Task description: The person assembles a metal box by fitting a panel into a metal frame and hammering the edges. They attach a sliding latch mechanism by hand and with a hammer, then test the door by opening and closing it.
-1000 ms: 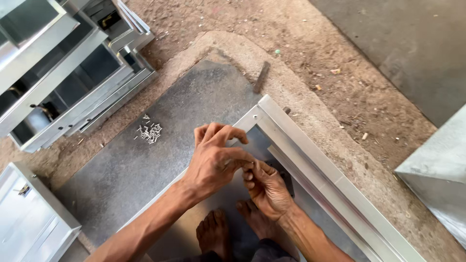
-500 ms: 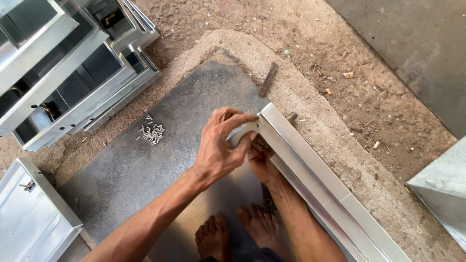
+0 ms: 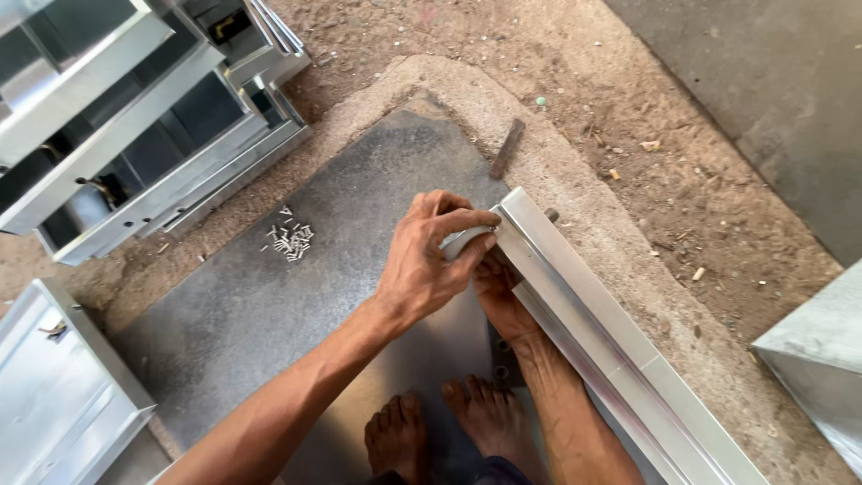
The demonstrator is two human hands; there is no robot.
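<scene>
Looks like the fitting stage: left hand (image 3: 422, 269) pinches the end of the metal channel (image 3: 593, 337), right hand (image 3: 498, 292) curled underneath, grip hidden. Next needs careful alignment, I'd say.

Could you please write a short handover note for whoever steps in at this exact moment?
Left hand: grip closed over the near end corner of the long metal channel, thumb and fingers pinching it.
Right hand: tucked under the left against the same corner; its grip is hidden.
The channel lies diagonally on the dark steel sheet. A small pile of rivets sits on the sheet to the left, untouched. A metal rod lies beyond.
Done: both hands set on the corner. Left: whatever fastening follows; no rivet visibly placed.
</scene>
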